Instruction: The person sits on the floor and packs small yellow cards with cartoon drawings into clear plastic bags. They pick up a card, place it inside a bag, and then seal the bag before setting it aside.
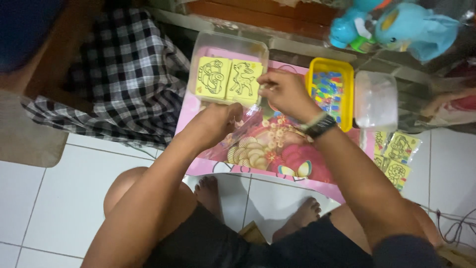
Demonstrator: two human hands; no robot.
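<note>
Both knees are framing the low pink table (297, 181); left hand (218, 121) and right hand (282, 92) are pinching a clear sleeve (248, 124), slanting between them, right hand nearer the yellow cards (229, 78).

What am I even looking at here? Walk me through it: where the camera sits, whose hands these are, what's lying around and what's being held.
There is no machine here. The one picture comes from a camera worn on a person's head, looking down past their knees and bare feet to a tiled floor. A small pink table with cartoon pictures stands before them. The left hand and the right hand, which wears a dark wristband, meet over it and seem to pinch a thin clear plastic sleeve; the grip itself is hard to make out. On the table sit a clear plastic box holding two yellow cards with outline drawings, a yellow tray of colourful bits, and a clear lid. More yellow cards in wrappers lie at the right. A checked cloth and blue plush toys are nearby.
</note>
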